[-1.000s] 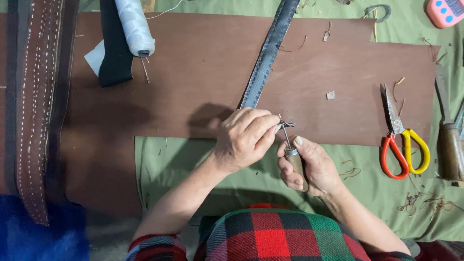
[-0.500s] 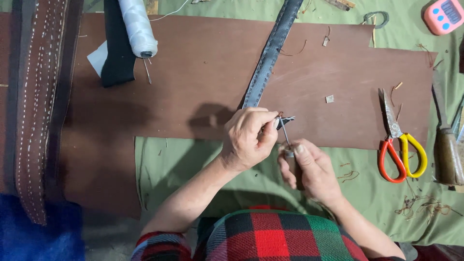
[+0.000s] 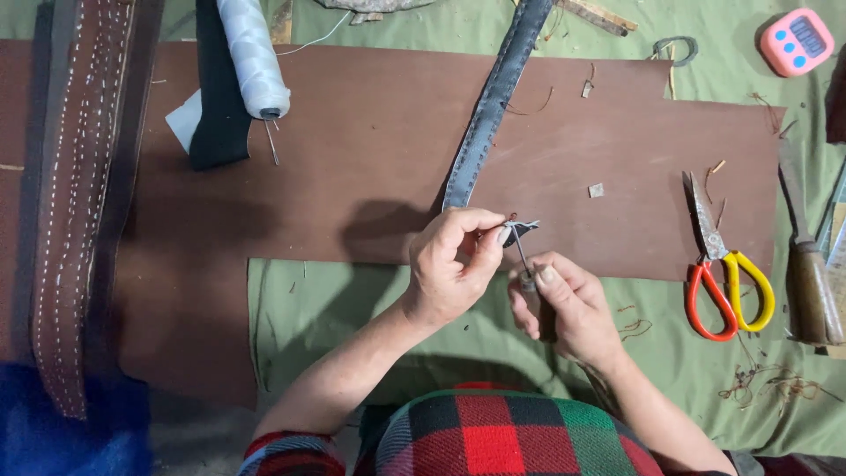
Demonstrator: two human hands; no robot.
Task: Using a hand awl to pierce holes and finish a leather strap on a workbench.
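at the far left a blue cloth [image 3: 53, 432] was seen at the lower corner, and above it a long brown stitched strap [image 3: 75, 203] with rows of white stitches was laid lengthwise. just right of it a black strip [image 3: 220, 97] and a white paper scrap [image 3: 183, 119] were lying, with a spool of white thread [image 3: 253, 57] laid partly over the strip and a needle [image 3: 272, 141] set below the spool's end. a large brown leather sheet [image 3: 352, 167] was spread over a green cloth [image 3: 326, 308] that covered the work surface. a dark grey belt strap [image 3: 489, 106] was stretched from the top edge down toward the hands. the left hand [image 3: 454, 264] was curled shut, with thumb and fingers pinched on the near end of that strap. the right hand [image 3: 564, 304] was closed around an awl [image 3: 523, 260], whose thin metal point was raised to the pinched strap end; its handle was hidden in the fist. no boxes or containers were seen. a small pale chip [image 3: 597, 189] was lying on the leather to the right. scissors [image 3: 718, 256] with one red and one yellow handle were laid half on the leather, half on the cloth. at the right edge a wooden-handled tool [image 3: 806, 273] was lying, and a pink timer [image 3: 797, 41] was placed in the top corner. leather trimmings [image 3: 775, 383] were scattered at lower right.
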